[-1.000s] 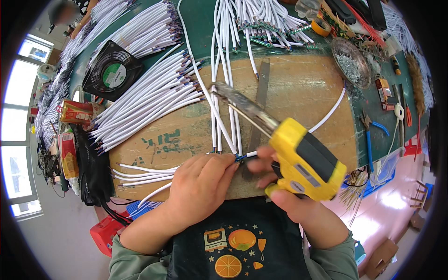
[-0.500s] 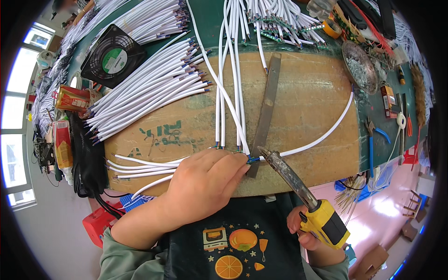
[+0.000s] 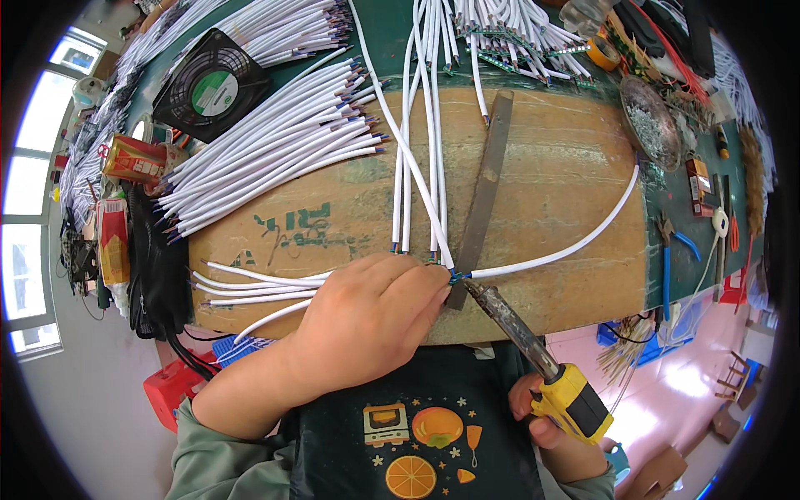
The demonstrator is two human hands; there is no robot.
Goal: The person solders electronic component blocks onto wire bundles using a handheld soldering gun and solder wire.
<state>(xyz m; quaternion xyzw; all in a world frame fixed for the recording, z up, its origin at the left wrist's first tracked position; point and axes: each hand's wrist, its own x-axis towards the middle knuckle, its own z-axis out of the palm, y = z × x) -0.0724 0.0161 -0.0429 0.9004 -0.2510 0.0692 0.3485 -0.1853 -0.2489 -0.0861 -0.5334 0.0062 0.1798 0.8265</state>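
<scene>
My left hand point(image 3: 367, 321) is closed, knuckles up, at the front of the cardboard sheet point(image 3: 567, 192). It pinches the blue wire ends of white cables, with a bit of green strip showing; most of this is hidden under the fingers. Several white cables point(image 3: 435, 158) run away from the fingertips, and others lie to their left. One white cable point(image 3: 575, 246) curves off to the right, its wire end at my fingertips. My right hand point(image 3: 533, 412) grips the yellow handle of a soldering iron point(image 3: 521, 333). Its tip is at the wire ends, beside my left fingers. A flat metal bar point(image 3: 487, 183) lies behind the tip.
Bundled white cables point(image 3: 283, 142) and a black fan point(image 3: 212, 87) lie at the left. Green circuit strips point(image 3: 500, 62) sit at the back. To the right are a metal dish point(image 3: 648, 123) of pale pieces, a tape roll point(image 3: 602, 54) and blue-handled pliers point(image 3: 667, 267).
The soldering iron's tip has come down to the wire ends at my left fingertips. My left hand keeps its pinch. The whole view has shifted slightly.
</scene>
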